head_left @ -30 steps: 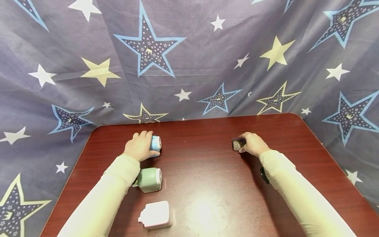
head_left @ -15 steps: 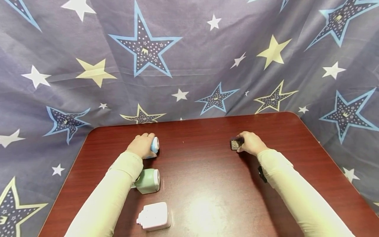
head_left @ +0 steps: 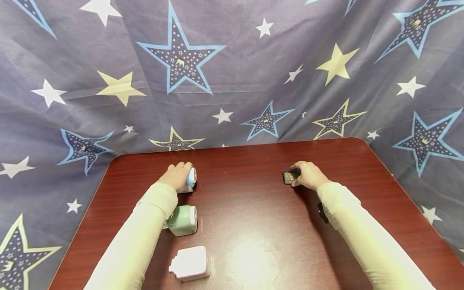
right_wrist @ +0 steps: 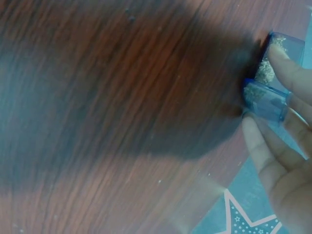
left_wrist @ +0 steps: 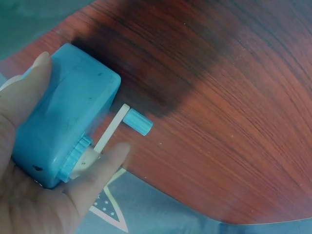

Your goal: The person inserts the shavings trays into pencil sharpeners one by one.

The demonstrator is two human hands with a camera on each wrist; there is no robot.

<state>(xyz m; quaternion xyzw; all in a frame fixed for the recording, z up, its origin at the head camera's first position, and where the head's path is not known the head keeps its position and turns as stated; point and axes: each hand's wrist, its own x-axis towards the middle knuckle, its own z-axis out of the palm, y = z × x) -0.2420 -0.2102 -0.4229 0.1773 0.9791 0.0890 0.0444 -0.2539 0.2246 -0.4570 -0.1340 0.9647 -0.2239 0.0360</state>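
Note:
At the table's far left, my left hand (head_left: 176, 177) grips a blue crank pencil sharpener (head_left: 191, 178). The left wrist view shows its blue body (left_wrist: 73, 102) between thumb and palm, with a finger alongside the white crank arm and its blue knob (left_wrist: 138, 122). Over on the right, my right hand (head_left: 309, 176) pinches a small see-through shavings drawer (head_left: 289, 177) between thumb and fingers. Pale shavings (right_wrist: 265, 73) show inside it in the right wrist view. The drawer is at or just above the tabletop; I cannot tell which.
A green crank pencil sharpener (head_left: 183, 220) lies below my left wrist, partly behind the sleeve. Nearer to me is a pink sharpener-like box (head_left: 191, 263). The reddish-brown table (head_left: 246, 209) ends at the back against a grey curtain (head_left: 232, 72) printed with stars.
My left hand has shifted slightly right over the blue pencil sharpener and now covers more of it. The right hand and the drawer look the same; the head view moved slightly.

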